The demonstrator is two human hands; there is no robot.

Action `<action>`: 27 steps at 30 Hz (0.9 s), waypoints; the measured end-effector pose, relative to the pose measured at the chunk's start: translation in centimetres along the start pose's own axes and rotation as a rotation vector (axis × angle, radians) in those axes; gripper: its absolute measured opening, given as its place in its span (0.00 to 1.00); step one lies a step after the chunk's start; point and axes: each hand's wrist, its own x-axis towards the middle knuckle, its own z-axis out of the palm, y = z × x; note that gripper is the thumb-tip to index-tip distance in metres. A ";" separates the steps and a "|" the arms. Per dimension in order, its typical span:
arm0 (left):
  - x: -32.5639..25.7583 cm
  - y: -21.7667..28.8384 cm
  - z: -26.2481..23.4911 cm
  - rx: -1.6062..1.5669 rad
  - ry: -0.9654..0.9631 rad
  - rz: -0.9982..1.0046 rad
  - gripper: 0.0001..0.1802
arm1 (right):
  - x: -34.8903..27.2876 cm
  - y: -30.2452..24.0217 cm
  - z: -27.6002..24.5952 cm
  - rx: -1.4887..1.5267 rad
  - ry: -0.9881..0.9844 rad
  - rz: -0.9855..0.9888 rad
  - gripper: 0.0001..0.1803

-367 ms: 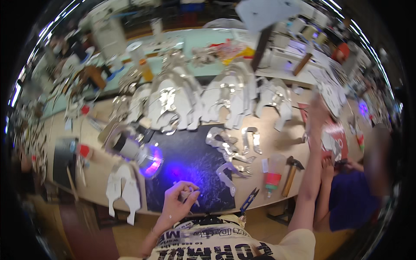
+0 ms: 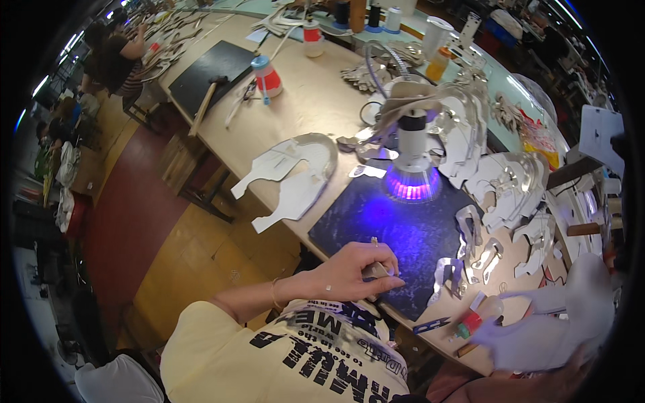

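My left hand (image 2: 366, 270) is closed over the near edge of the black mat (image 2: 353, 218). A small greyish piece shows between its thumb and fingers, mostly hidden by them. At the lower right, my right hand (image 2: 571, 371) is blurred and partly out of sight. It grips a large white shoe-upper piece (image 2: 557, 326), also smeared by motion, above the table's right part. A white lamp (image 2: 413, 158) casts violet light on the mat beyond my left hand. Several silvery-white cut pieces (image 2: 447, 279) lie by the mat's right edge.
Thread snips (image 2: 431, 326) and a red-labelled bottle (image 2: 480, 317) lie near the front edge. White upper pieces (image 2: 295, 178) overhang the table's left edge. Stacked uppers (image 2: 507, 188) stand behind the mat. A hammer (image 2: 205, 104) and a blue-capped bottle (image 2: 266, 77) are farther left.
The view has swung left. My right arm has drawn back from the far right, and a white shoe-upper piece is now in that hand. My left hand stays closed by the mat.
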 end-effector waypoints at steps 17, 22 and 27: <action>-18.0 -2.3 -14.5 -0.037 1.100 0.106 0.13 | -27.2 -35.3 33.1 0.418 -1.362 -0.199 0.19; -16.9 -4.5 -13.4 -0.044 1.029 -0.044 0.12 | -31.4 -31.8 33.4 0.158 -1.277 -0.285 0.40; -15.0 -6.1 -13.2 -0.021 0.962 -0.169 0.12 | -31.7 -28.1 32.5 0.057 -1.352 -0.135 0.40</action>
